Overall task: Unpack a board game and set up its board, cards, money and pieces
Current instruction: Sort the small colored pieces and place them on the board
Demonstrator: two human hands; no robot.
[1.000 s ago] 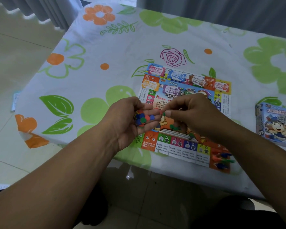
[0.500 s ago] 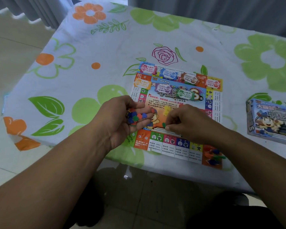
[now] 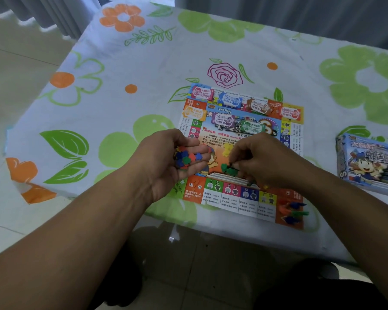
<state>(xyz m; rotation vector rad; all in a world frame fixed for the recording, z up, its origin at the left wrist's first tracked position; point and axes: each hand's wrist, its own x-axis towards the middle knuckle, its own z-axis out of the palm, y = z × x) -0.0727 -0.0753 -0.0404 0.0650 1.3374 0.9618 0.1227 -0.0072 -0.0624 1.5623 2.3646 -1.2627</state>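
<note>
Green pieces [image 3: 228, 170] lie clustered mid-way across the board [image 3: 231, 200], at nine o'clock of the nearer right hand [image 3: 263, 162], which pinches one, while the cupped left hand [image 3: 164, 162] beyond grips mixed pieces [image 3: 187, 156].

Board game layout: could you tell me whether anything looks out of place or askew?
The money notes lie scattered at differing angles over the far part of the board, one overhanging its far-left corner; nothing else stands out.
</note>
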